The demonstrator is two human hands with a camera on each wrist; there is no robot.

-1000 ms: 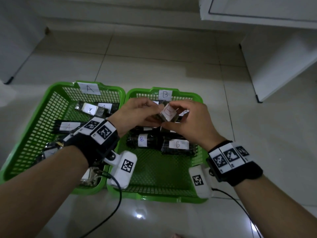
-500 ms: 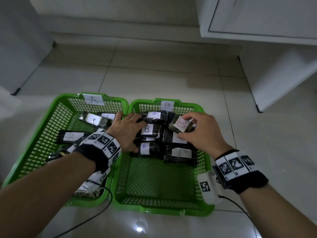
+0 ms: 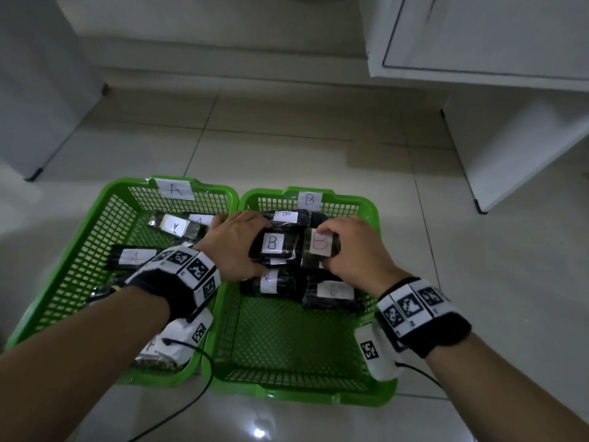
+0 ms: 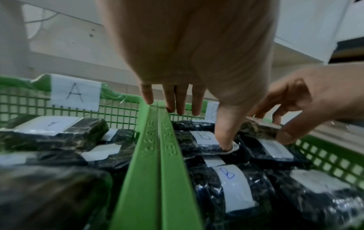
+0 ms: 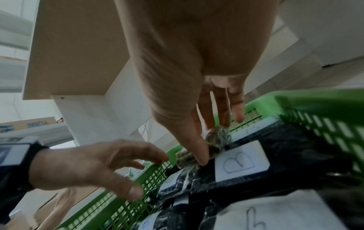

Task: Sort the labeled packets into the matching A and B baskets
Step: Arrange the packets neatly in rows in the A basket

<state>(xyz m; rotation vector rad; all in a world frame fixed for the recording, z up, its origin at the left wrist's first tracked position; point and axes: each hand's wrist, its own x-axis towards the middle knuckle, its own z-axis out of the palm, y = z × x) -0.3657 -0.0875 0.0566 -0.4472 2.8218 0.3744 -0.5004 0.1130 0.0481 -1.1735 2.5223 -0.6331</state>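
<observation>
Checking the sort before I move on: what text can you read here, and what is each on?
"A": tag on left basket.
"B": tag on right basket.
"A": two packets, left basket.
"B": packet under left hand.
"B", red: packet held by right hand.
Embossed rim lettering: unreadable.

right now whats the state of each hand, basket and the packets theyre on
left hand: fingers straight, thumb pressing the black-B packet
right hand: grip pinching the red-B packet
red-B packet: label up, on the pile in the B basket
black-B packet: label up, lying on the pile beside the red-B packet
B basket: upright, packets piled at its far end
A basket: upright, holding A-labelled packets
</observation>
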